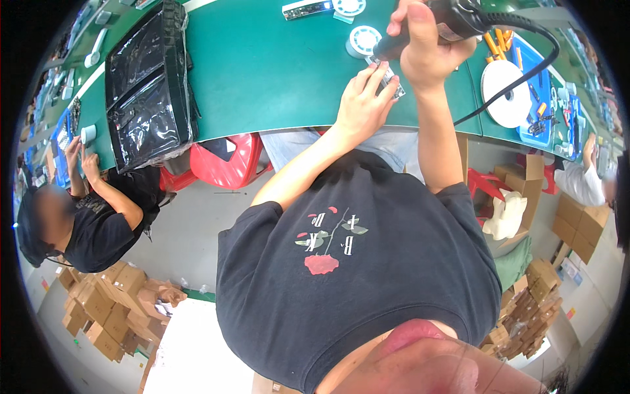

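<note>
My right hand [426, 62] is wrapped round a black corded electric screwdriver [392, 46], its narrow nose slanting down to the left. Under that tip, a small clear and silver elongated part [398, 90] lies on the green table. My left hand [364, 105] presses and steadies this part with its fingertips; the fingers cover much of it. Whether the tip touches the part I cannot tell. Just beyond, near the tool's nose, sits a white round ring-shaped piece [363, 42].
A black glossy bag [147, 85] lies at left on the green table [262, 72]. At right are a white disc [505, 94], a blue tray [541, 79] of tools and the black cable [548, 62]. A long slim device [307, 9] lies far off. People work on both sides.
</note>
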A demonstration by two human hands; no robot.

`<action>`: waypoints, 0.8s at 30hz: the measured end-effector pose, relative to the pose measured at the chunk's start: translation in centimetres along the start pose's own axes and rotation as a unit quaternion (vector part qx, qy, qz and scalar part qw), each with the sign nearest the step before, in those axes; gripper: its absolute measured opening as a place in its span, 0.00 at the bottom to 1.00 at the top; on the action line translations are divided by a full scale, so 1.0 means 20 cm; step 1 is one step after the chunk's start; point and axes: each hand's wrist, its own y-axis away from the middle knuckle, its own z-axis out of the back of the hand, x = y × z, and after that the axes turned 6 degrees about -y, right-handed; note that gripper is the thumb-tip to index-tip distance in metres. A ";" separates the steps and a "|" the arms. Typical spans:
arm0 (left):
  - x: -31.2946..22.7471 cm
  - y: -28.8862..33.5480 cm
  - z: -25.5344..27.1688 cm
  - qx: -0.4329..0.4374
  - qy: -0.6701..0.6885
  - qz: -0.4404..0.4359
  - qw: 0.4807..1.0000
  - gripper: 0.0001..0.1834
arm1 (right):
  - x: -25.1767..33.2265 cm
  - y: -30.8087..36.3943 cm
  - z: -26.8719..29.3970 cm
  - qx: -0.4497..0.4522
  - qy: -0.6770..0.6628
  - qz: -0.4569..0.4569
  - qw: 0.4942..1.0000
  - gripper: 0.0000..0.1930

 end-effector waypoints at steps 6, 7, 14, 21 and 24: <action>0.01 -0.01 0.01 0.004 0.000 -0.007 1.000 0.24 | -0.10 0.03 -0.02 0.022 0.090 0.130 0.987 0.14; 0.01 -0.01 0.01 0.000 0.001 -0.008 1.000 0.24 | -0.10 0.04 -0.04 0.011 0.104 0.164 0.981 0.14; -0.01 -0.02 -0.02 -0.064 -0.018 -0.023 0.998 0.23 | 0.15 -0.08 0.14 -0.042 0.025 0.092 0.995 0.08; -0.03 0.01 0.06 -0.068 0.019 0.018 0.997 0.31 | 0.43 0.15 0.56 -0.029 0.171 -0.162 0.971 0.12; -0.03 0.01 0.02 -0.033 -0.003 0.030 0.999 0.33 | 0.33 0.29 0.75 0.016 0.230 -0.334 0.914 0.16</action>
